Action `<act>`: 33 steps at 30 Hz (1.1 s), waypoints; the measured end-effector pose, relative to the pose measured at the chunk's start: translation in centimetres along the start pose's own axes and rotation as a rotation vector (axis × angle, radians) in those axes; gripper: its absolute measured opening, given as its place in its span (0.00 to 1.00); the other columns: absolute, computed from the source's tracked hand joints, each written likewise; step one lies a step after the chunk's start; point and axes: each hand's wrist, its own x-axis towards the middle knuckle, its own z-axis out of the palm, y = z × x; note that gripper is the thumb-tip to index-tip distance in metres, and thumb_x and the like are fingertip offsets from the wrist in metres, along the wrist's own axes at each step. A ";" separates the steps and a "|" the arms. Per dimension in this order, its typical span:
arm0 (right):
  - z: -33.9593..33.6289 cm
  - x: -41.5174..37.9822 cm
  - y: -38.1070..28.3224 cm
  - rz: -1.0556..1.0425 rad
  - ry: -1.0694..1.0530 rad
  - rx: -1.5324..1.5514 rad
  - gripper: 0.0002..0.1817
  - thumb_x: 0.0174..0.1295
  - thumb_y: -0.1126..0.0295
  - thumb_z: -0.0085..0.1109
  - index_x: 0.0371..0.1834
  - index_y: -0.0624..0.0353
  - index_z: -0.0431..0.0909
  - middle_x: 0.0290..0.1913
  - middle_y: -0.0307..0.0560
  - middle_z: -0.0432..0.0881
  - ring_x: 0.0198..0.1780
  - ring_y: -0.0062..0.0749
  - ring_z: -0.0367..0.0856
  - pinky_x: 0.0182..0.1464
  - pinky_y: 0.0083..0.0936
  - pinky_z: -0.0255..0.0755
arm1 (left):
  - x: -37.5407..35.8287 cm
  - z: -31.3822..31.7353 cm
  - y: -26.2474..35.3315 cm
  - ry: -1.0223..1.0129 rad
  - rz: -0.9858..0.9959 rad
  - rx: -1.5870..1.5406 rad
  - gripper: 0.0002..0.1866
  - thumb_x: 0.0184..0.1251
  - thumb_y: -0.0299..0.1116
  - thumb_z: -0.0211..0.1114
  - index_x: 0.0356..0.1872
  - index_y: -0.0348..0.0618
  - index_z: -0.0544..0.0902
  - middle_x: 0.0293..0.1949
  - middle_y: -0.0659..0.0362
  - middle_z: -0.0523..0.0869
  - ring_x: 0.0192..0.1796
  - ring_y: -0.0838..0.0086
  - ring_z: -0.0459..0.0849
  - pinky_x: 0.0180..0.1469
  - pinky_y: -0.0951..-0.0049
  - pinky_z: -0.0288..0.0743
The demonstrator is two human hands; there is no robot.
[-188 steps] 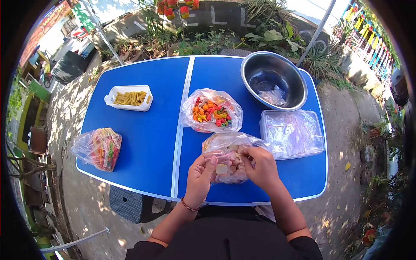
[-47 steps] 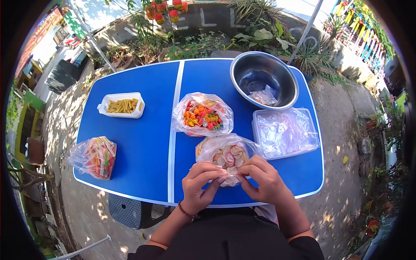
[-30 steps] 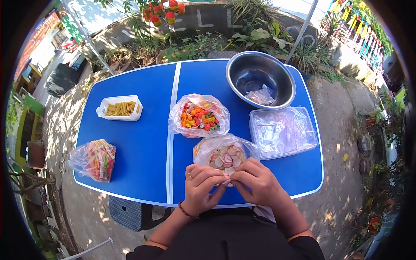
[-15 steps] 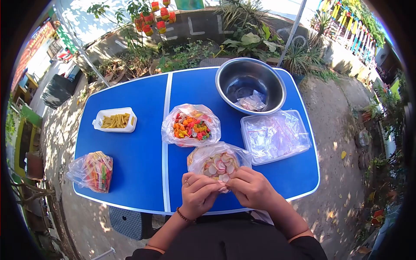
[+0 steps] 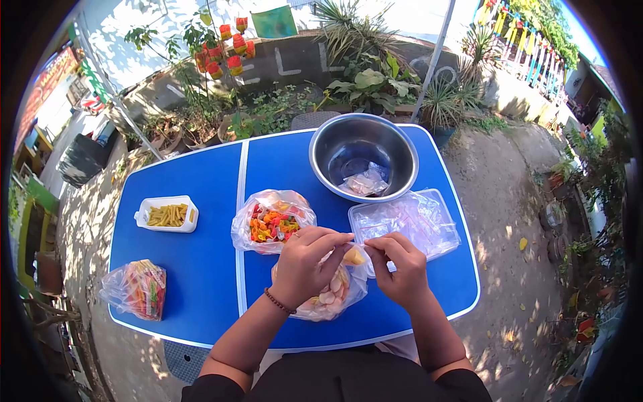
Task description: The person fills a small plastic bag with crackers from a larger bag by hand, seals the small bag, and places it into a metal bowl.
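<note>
My left hand (image 5: 309, 262) and my right hand (image 5: 400, 269) are raised side by side, fingertips pinched on the top edge of a small clear plastic bag (image 5: 355, 256). Something pale yellow shows inside it. Below it, partly covered by my left hand, stands a larger open plastic bag of thin round pale-pink chips (image 5: 329, 299). Just beyond my left hand sits another open bag of red, orange and green pieces (image 5: 270, 224). A lidless clear container of flat plastic bags (image 5: 408, 221) lies beyond my right hand.
A steel bowl (image 5: 395, 144) holding small filled bags stands at the back right of the blue table (image 5: 194, 268). On the left are a white tub (image 5: 167, 227) of yellow-green sticks and a bag of colourful strips (image 5: 144, 289).
My hands have lifted away from the chip bag and moved up towards the container, now holding the small bag between them. The camera view has tilted up and shifted right.
</note>
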 end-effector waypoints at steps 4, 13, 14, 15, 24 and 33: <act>-0.8 3.2 2.8 0.014 0.121 -0.061 0.05 0.63 0.83 0.64 0.42 0.68 0.83 0.35 0.52 0.84 0.32 0.39 0.87 0.33 0.28 0.80 | 5.2 2.4 -1.2 -0.005 -0.055 -0.094 0.08 0.65 0.24 0.71 0.44 0.40 0.89 0.37 0.56 0.90 0.35 0.72 0.89 0.36 0.75 0.83; -0.6 7.0 9.2 0.024 0.087 -0.131 0.12 0.65 0.83 0.59 0.50 0.68 0.84 0.43 0.58 0.85 0.41 0.49 0.88 0.45 0.34 0.82 | 9.7 7.3 -6.0 -0.033 -0.145 -0.098 0.08 0.67 0.25 0.67 0.44 0.36 0.87 0.43 0.48 0.89 0.43 0.55 0.89 0.47 0.64 0.84; -0.6 6.9 9.7 0.029 0.058 -0.146 0.13 0.65 0.84 0.58 0.51 0.67 0.84 0.43 0.58 0.86 0.41 0.49 0.88 0.45 0.33 0.82 | 9.6 7.6 -6.5 -0.059 -0.161 -0.095 0.09 0.66 0.25 0.67 0.45 0.36 0.87 0.45 0.47 0.89 0.45 0.54 0.89 0.49 0.63 0.84; -0.5 6.6 10.3 0.027 0.030 -0.155 0.15 0.65 0.83 0.58 0.53 0.69 0.83 0.45 0.59 0.86 0.42 0.51 0.88 0.48 0.34 0.82 | 9.4 7.8 -6.7 -0.077 -0.136 -0.057 0.10 0.66 0.25 0.67 0.47 0.36 0.87 0.47 0.46 0.89 0.47 0.52 0.89 0.52 0.62 0.83; -1.6 2.3 9.2 0.242 -0.299 -0.156 0.13 0.59 0.79 0.63 0.47 0.65 0.83 0.46 0.54 0.84 0.49 0.55 0.84 0.52 0.43 0.79 | 7.3 6.4 -4.8 -0.217 -0.091 0.036 0.17 0.65 0.26 0.69 0.54 0.36 0.86 0.55 0.45 0.87 0.56 0.53 0.87 0.58 0.63 0.82; -0.6 0.3 8.0 0.088 -0.243 -0.435 0.09 0.56 0.74 0.69 0.41 0.58 0.87 0.40 0.44 0.84 0.43 0.44 0.80 0.48 0.36 0.77 | 4.2 5.9 -2.2 -0.347 -0.141 -0.016 0.17 0.63 0.27 0.71 0.53 0.38 0.86 0.54 0.48 0.88 0.55 0.55 0.87 0.58 0.62 0.82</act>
